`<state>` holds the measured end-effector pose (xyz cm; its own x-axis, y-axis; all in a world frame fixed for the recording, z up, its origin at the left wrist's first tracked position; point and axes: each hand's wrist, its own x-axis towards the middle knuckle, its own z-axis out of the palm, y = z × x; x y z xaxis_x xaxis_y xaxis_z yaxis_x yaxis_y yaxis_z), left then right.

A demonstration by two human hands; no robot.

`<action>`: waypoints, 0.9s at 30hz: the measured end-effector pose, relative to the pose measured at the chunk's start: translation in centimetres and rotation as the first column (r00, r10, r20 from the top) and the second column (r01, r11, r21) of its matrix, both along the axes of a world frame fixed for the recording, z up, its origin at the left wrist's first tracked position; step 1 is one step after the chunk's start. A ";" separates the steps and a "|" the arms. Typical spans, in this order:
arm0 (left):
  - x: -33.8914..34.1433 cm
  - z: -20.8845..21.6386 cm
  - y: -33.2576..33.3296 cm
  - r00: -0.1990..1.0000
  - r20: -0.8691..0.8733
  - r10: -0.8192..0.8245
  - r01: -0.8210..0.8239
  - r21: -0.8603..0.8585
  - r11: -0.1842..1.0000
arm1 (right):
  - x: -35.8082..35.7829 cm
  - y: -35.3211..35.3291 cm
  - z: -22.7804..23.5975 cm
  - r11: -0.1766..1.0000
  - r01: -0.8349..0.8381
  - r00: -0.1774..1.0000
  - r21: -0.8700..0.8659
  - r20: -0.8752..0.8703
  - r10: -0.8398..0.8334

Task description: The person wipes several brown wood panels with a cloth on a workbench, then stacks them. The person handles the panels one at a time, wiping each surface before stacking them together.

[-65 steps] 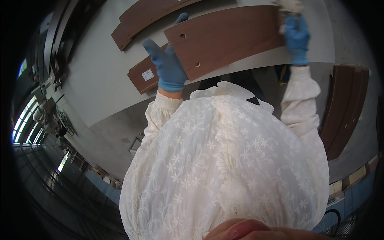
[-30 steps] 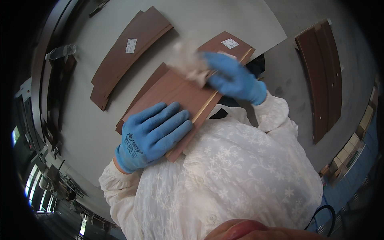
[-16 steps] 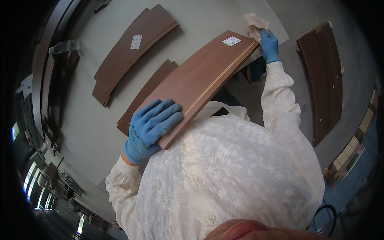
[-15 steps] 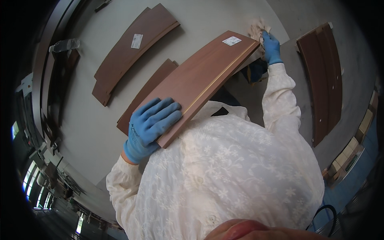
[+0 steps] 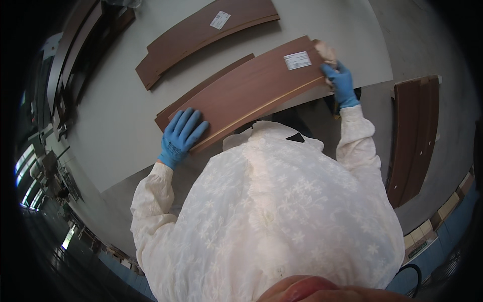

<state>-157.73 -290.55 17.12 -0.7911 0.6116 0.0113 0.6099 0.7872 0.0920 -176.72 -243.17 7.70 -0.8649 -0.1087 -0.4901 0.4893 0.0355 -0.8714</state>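
In the head view, my left hand lies with fingers slightly spread over the near-left end of a curved brown panel; its thumb is hidden, so I can't tell whether it grips. The panel sits at the edge of the pale table, in front of me. My right hand pinches a crumpled pale cloth against the far-right end. I judge this is wiping; the next move calls for a steady left hand and light, even cloth pressure along that end.
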 end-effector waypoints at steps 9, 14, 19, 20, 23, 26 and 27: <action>8.7 -7.2 -10.0 0.967 -0.040 0.251 -0.253 -0.219 0.942 | 4.8 -11.6 -7.0 0.969 -0.152 0.980 0.195 -0.095 0.173; 8.9 -8.4 -12.0 0.934 0.012 0.357 -0.348 -0.205 0.915 | 3.3 -10.3 -7.6 0.862 -0.031 0.974 0.506 -0.177 0.139; 2.5 -10.6 -13.2 0.581 0.239 0.778 -0.795 0.368 0.481 | -3.4 -8.2 -7.8 0.917 0.224 0.950 0.331 -0.284 -0.130; 0.2 -11.4 -13.3 0.447 0.418 0.791 -0.848 0.480 0.225 | -5.2 -8.5 -7.8 0.907 0.258 0.921 0.333 -0.368 -0.127; -7.0 -13.4 -14.7 0.406 0.368 0.837 -0.843 0.504 0.187 | -10.2 -10.8 -8.0 0.885 0.399 0.847 0.241 -0.465 -0.256; -12.6 -15.5 -15.2 0.276 0.373 0.886 -0.927 0.346 0.143 | -13.7 -13.8 -8.4 0.938 0.325 0.907 0.119 -0.321 -0.273; -13.8 -16.3 -15.1 0.251 0.445 0.860 -0.938 0.333 0.101 | -14.3 -14.8 -8.6 0.956 0.292 0.930 0.034 -0.242 -0.275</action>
